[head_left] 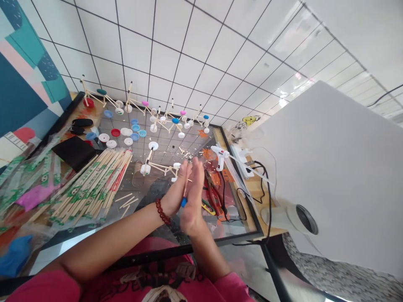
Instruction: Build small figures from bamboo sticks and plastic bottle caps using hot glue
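My left hand (178, 188), with a red bead bracelet (163, 212) on the wrist, faces my right hand (194, 201) palm to palm, fingers stretched forward. Pressed between the palms is a thin stick with a blue end (184, 202); most of it is hidden. Just beyond and left of the hands, a small wooden-stick frame with white bottle-cap wheels (153, 146) lies on the glass tabletop. Wood crumbs (189, 154) are scattered past my fingertips.
Several stick-and-cap models (163, 119) line the back edge. Loose bottle caps (126, 132) and wrapped chopsticks (94, 184) lie to the left. On the right are a white glue gun (220, 156), red-handled pliers (214, 195), a yellow cutter (208, 207), a power strip (244, 163) and cables.
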{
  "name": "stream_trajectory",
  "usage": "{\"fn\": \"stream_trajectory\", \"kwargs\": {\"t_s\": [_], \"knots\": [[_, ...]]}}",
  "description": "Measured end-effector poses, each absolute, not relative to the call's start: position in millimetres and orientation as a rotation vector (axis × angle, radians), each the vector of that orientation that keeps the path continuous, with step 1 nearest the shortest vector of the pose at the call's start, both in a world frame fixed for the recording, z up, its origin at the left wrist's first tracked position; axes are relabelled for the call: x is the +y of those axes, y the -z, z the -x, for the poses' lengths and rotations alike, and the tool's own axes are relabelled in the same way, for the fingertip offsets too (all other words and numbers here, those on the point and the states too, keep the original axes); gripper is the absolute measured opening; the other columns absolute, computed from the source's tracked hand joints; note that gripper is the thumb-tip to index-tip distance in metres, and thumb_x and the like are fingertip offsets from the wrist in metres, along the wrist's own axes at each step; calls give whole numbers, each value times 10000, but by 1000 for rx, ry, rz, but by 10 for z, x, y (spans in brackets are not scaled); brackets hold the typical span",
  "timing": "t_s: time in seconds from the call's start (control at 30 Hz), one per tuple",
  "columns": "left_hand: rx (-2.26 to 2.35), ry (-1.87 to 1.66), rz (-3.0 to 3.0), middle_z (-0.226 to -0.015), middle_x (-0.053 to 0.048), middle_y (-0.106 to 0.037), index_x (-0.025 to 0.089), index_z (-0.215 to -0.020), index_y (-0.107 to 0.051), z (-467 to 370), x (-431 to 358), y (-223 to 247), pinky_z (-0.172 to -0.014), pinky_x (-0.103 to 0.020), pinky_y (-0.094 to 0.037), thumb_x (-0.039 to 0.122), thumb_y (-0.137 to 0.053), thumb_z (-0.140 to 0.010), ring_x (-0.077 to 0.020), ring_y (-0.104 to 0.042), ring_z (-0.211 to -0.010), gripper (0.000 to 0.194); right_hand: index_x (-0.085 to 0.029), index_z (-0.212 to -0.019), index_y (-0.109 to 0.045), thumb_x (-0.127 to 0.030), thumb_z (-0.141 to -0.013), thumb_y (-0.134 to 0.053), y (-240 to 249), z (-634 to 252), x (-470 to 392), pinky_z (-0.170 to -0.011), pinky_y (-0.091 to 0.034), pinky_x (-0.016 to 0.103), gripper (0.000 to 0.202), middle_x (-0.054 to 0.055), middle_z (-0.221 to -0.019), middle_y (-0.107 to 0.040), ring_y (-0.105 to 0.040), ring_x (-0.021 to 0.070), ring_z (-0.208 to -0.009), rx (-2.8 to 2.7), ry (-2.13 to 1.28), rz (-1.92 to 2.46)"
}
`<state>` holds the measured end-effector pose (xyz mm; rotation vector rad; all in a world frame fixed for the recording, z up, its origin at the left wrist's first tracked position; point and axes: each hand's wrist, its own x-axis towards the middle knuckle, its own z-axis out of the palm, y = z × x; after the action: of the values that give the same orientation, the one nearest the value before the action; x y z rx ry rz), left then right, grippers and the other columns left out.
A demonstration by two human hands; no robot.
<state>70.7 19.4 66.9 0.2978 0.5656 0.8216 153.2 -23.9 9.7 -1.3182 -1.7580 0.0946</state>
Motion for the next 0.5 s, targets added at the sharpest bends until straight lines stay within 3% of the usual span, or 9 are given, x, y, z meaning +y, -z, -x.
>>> {"fn": "stream_trajectory", "kwargs": {"t_s": [0.07, 0.13, 0.23, 0.43, 0.5], "knots": [[580, -785, -284, -1805, -59, -536, 278, -1723, -554, -729, 142, -693, -1443, -366, -264, 497, -319, -1207, -200, -330, -1760, 608, -242, -1855, -53, -812, -1102, -10, -138, -1592, -142, -1379, -371, 678, 945, 211, -1883, -286, -285, 372, -1775, -1611, -139, 1340], [570, -728, -220, -1671, -122, -674, 229, -1693, -587, -739, 99, -733, -1402, -388, -366, 568, -287, -1196, -245, -499, -1674, 673, -230, -1849, -97, -757, -1118, 45, -153, -1706, -47, -1355, -399, 667, 912, 224, -1862, -334, -410, 354, -1712, -1503, -160, 1355], [535, -677, -137, -1552, -180, -747, 169, -1659, -606, -721, 99, -802, -1326, -390, -475, 664, -270, -1169, -278, -627, -1564, 773, -219, -1842, -126, -723, -1128, 56, -109, -1839, -15, -1352, -368, 701, 893, 232, -1850, -336, -367, 372, -1726, -1478, -66, 1405], [752, -714, -121, -1759, -121, -582, 244, -1731, -507, -699, 160, -790, -1402, -386, -346, 717, -339, -1150, -245, -466, -1691, 768, -202, -1840, -174, -829, -1096, -66, -59, -1758, -144, -1358, -199, 841, 979, 245, -1832, -330, -128, 461, -1787, -1582, 166, 1421], [657, -701, -120, -1741, -105, -608, 259, -1718, -534, -715, 141, -764, -1403, -383, -354, 686, -394, -1153, -254, -461, -1696, 723, -196, -1842, -154, -853, -1079, -65, -108, -1736, -136, -1363, -161, 850, 1011, 249, -1831, -326, -109, 469, -1790, -1591, 214, 1393]]}}
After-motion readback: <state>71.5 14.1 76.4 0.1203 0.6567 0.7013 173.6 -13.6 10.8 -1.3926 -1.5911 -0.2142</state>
